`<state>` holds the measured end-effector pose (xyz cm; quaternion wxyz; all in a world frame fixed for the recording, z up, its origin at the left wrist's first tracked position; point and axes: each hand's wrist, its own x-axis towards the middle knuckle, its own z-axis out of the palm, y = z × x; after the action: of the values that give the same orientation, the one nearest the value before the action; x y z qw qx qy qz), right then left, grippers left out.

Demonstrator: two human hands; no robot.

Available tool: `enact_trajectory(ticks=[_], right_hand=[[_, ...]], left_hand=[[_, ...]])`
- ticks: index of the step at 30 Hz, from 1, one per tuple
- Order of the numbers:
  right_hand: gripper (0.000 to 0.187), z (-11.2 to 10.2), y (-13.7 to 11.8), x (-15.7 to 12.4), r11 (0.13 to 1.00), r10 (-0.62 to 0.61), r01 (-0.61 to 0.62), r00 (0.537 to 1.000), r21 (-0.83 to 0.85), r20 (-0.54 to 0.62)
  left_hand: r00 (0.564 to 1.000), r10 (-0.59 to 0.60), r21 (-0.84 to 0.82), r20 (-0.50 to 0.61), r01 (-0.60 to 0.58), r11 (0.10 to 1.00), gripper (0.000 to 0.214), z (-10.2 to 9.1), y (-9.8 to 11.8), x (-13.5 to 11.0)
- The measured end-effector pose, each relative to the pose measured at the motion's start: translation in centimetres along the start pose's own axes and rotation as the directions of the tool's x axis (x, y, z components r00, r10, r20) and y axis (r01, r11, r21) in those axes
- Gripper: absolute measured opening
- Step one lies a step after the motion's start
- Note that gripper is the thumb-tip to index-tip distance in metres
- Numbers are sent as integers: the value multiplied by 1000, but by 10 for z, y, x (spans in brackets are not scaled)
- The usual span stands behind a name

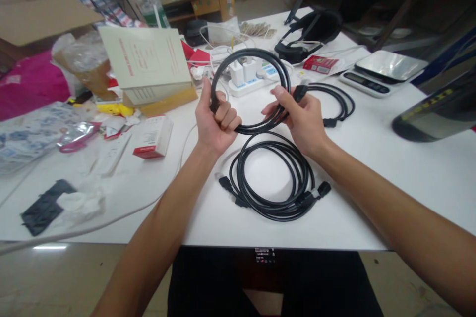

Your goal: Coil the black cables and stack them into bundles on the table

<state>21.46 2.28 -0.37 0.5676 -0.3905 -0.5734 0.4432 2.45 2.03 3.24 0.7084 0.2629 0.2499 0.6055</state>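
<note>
I hold a coiled black cable (256, 57) upright above the white table (372, 193). My left hand (215, 119) is closed round the coil's left side. My right hand (303, 119) pinches the coil's right side, thumb near a black plug end (299, 92). From there the cable runs on to a smaller loop (340, 104) lying on the table at the right. Below my hands lies a second coil of black cables (273, 181) flat on the table, with connectors at both sides.
A white power strip with chargers (249, 77) sits behind the coil. A kitchen scale (383, 72) and a black headset (312, 32) stand at the right back. A box with a booklet (152, 64), small red-and-white boxes (154, 136) and plastic bags crowd the left.
</note>
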Motion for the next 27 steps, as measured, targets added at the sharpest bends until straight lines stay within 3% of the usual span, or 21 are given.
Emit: enact_trajectory(ticks=[2,5,10,14,17,21,25,27], right_hand=[[59,0,-6,-2,995,65,-72,993,71,98],[60,-5,-8,-2,986,143,-153,979,59,147],[65,-13,-7,-1,943,317,-331,918,19,239],[64,-17,-6,3,938,320,-337,931,80,174],[64,-22,-7,8,939,310,-321,945,125,101],[69,-26,-10,10,942,296,-295,955,158,19],[66,-26,-14,9,935,288,-282,958,214,2],[64,-26,-15,9,932,283,-278,959,235,10]], left_hand=[[999,-54,58,-6,54,997,69,1,-3,-1],[997,-69,165,-20,71,984,66,1,-7,-1],[999,34,354,15,-38,934,53,-1,-18,2],[979,86,516,187,-172,839,45,-10,-30,4],[919,-34,669,392,-260,696,55,-19,-35,4],[861,-221,834,459,-331,442,59,-26,-35,6],[801,-323,837,505,-362,410,37,-30,-31,7],[799,-312,830,514,-372,415,31,-33,-29,8]])
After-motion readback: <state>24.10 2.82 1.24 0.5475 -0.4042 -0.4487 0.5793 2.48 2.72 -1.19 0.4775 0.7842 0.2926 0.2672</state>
